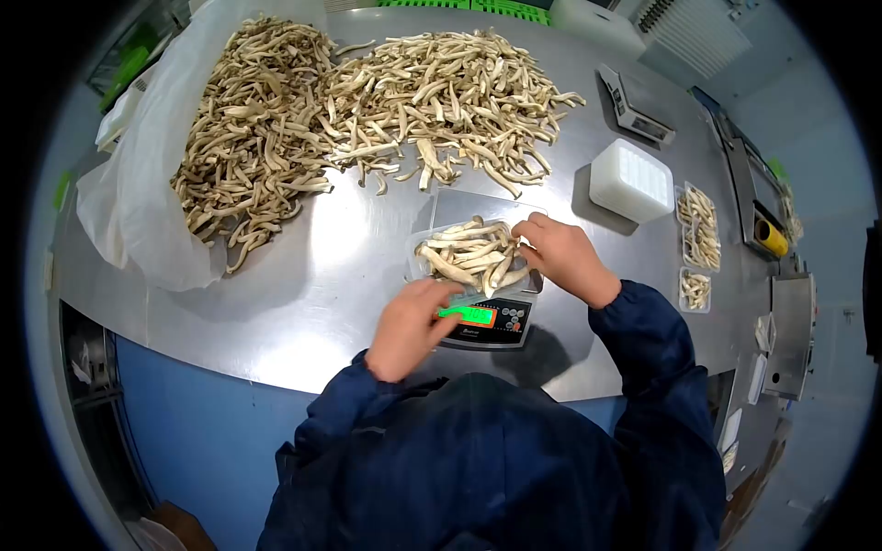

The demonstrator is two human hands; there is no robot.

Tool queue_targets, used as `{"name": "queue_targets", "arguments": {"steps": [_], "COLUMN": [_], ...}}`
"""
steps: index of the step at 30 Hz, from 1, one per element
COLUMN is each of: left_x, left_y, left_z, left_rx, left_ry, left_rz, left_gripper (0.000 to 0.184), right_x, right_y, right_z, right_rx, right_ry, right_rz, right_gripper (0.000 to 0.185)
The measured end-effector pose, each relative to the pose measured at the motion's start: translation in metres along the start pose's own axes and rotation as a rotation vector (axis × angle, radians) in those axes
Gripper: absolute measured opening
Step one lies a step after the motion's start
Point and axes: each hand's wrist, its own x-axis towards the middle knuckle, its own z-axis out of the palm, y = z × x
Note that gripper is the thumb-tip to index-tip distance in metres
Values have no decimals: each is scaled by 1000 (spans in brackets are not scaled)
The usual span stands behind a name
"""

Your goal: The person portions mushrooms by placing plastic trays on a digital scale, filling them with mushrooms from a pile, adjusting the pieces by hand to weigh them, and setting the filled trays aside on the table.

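Observation:
A clear plastic tray (418,266) filled with long pale mushrooms (469,253) rests on a digital scale (484,338) with a lit green display. My left hand (413,321) is closed at the tray's front left edge, fingers above and thumb below, beside the display. On the other side, my right hand (562,257) has its fingers curled together at the tray's right edge, against the mushrooms. What those right fingertips pinch, if anything, is hidden.
Loose mushrooms (441,92) lie in a big heap at the back, next to a white plastic bag (147,202) spilling more. Right of the scale stands a stack of white trays (631,181). Beyond are filled trays (698,230) and a second scale (636,106).

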Motion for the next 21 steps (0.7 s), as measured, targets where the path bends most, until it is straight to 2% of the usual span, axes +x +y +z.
{"name": "queue_targets", "arguments": {"steps": [4, 8, 14, 19, 21], "left_x": [22, 31, 27, 43, 65], "left_y": [12, 5, 3, 1, -22], "left_z": [28, 41, 18, -17, -28], "left_rx": [171, 276, 339, -117, -208], "left_ry": [20, 63, 208, 171, 215], "left_rz": [120, 142, 177, -23, -121], "left_gripper": [39, 28, 16, 10, 17], "right_x": [2, 5, 5, -2, -5], "right_y": [12, 10, 10, 16, 17], "right_z": [11, 10, -4, -14, -14], "right_rx": [46, 82, 336, 468, 454], "right_ry": [-49, -75, -43, 19, 50], "right_rz": [41, 60, 133, 243, 258], "right_gripper": [13, 12, 16, 17, 16]}}
